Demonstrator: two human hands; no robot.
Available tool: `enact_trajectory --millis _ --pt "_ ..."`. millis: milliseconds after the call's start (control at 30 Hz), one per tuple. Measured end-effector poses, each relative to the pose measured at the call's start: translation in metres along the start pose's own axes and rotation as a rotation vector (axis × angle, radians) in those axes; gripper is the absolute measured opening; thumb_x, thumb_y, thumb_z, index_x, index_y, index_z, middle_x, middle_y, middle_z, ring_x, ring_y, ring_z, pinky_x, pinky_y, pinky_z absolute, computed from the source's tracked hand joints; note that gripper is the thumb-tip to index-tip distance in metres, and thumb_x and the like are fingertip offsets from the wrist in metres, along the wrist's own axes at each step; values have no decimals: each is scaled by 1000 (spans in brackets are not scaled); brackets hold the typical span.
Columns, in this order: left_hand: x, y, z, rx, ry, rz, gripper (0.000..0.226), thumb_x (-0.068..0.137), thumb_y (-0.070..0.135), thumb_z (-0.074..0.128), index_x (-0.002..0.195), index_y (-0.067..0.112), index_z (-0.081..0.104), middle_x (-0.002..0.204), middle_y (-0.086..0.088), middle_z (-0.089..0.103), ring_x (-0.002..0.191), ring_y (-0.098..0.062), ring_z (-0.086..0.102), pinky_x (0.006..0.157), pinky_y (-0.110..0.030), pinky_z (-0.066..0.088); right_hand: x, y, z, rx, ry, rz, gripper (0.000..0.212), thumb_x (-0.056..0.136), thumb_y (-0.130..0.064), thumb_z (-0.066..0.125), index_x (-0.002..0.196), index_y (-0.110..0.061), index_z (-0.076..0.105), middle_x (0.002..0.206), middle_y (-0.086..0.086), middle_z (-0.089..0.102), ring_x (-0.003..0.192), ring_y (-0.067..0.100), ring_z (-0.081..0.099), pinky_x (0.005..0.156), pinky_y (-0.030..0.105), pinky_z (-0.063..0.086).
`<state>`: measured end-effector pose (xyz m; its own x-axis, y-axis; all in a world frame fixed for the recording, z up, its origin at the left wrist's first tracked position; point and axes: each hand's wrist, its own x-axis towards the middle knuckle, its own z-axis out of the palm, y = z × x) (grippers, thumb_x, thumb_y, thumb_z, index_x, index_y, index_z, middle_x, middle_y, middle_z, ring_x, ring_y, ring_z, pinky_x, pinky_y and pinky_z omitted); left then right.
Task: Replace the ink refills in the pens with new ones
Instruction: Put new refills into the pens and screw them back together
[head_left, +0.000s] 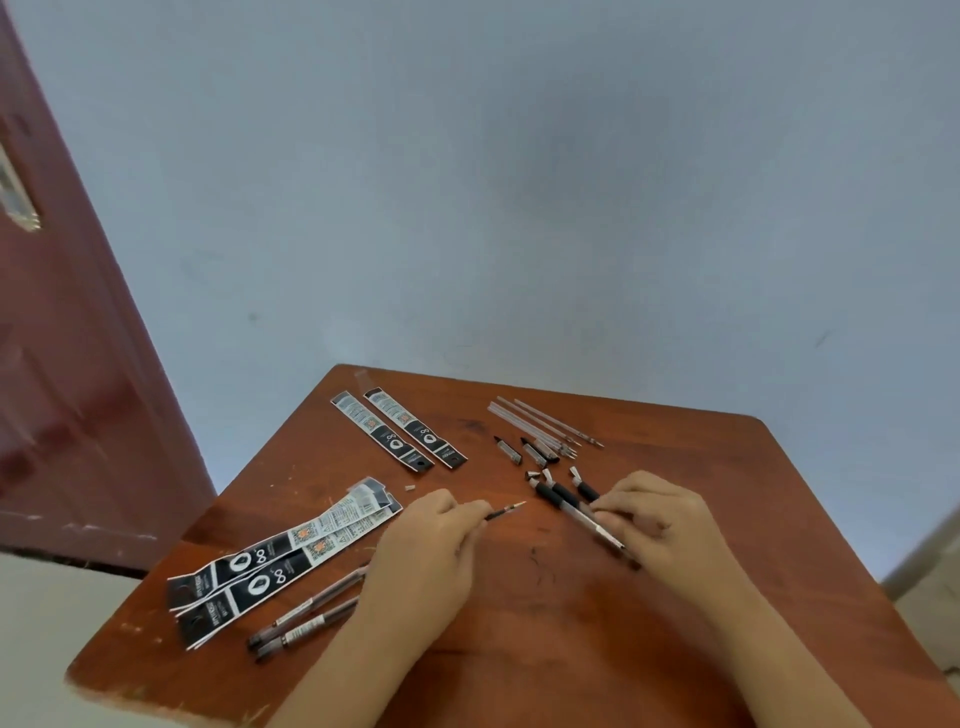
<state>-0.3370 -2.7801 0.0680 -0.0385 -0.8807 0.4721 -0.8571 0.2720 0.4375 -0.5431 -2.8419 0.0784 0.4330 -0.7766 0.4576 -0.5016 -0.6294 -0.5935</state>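
Observation:
My left hand (434, 545) pinches a thin ink refill (505, 512) whose tip points right, just above the wooden table (571, 623). My right hand (657, 517) grips a clear pen barrel (574, 506) with a black rubber grip, lying slanted toward the upper left. Two more black-gripped barrels (586, 488) lie beside it. Several clear used refills (540, 423) lie at the back right. Pen caps (522, 451) and small tip pieces (540, 475) sit just behind my hands.
Two refill packets (397, 431) lie at the back left, several more packets (280, 556) at the front left. Assembled pens (306, 616) lie next to my left forearm. A red door (67, 364) stands to the left, a pale wall behind.

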Motion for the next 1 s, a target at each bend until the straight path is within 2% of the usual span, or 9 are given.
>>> enact_trajectory --millis 67,167,267,400,567,700,800,900,1000 --pt "-3 -13 -13 -14 102 -71 15 77 -1 65 87 10 71 67 6 51 61 -11 47 55 -11 32 2 2 -5 32 62 89 10 71 -4 71 75 -13 74 70 -25 64 75 -7 58 66 4 42" --pt "-6 -31 -27 27 155 -90 13 75 0 63 81 9 71 67 -2 63 61 -16 56 59 -19 39 10 -10 10 -59 -43 92 11 74 -4 69 83 -9 73 75 -16 63 73 -3 57 68 0 38" --pt "-9 -35 -40 76 165 -168 17 84 3 55 91 9 70 83 -5 67 80 -23 61 69 -22 36 28 -24 36 -166 -211 17 19 82 -15 61 99 -10 69 96 3 67 83 4 52 74 1 33" --pt "-15 -48 -47 112 190 -240 26 91 11 46 110 17 63 105 -1 61 100 -17 51 78 -18 29 61 -46 77 -304 -324 -3 29 89 -25 50 113 -12 61 110 5 63 101 14 53 92 24 40" --pt "-28 -62 -55 143 120 -242 27 92 15 45 113 21 61 110 2 62 103 -15 49 84 -20 33 84 -48 118 -405 -305 74 28 88 -31 52 107 -14 65 105 5 63 101 18 50 87 29 39" --pt "-33 -72 -61 127 111 -217 28 93 19 44 115 26 60 113 6 61 103 -12 46 83 -17 30 90 -47 127 -438 -339 96 31 89 -34 49 112 -17 62 108 4 59 104 17 48 83 25 37" --pt "-35 -75 -64 132 127 -207 25 91 17 50 110 24 64 106 6 64 99 -15 50 80 -18 29 88 -46 125 -491 -390 51 32 91 -32 45 117 -18 58 115 3 56 108 17 44 87 25 35" --pt "-32 -77 -62 99 91 -192 19 72 2 71 85 17 73 79 -2 70 75 -25 60 66 -28 39 85 -49 123 -514 -409 21 33 92 -31 44 119 -17 56 117 3 55 108 17 43 90 25 35" --pt "-26 -75 -56 103 139 -139 27 58 -3 80 73 18 73 66 1 69 61 -21 59 56 -25 40 83 -51 117 -507 -410 -13 34 91 -32 44 120 -17 55 118 2 55 110 16 42 91 25 35"
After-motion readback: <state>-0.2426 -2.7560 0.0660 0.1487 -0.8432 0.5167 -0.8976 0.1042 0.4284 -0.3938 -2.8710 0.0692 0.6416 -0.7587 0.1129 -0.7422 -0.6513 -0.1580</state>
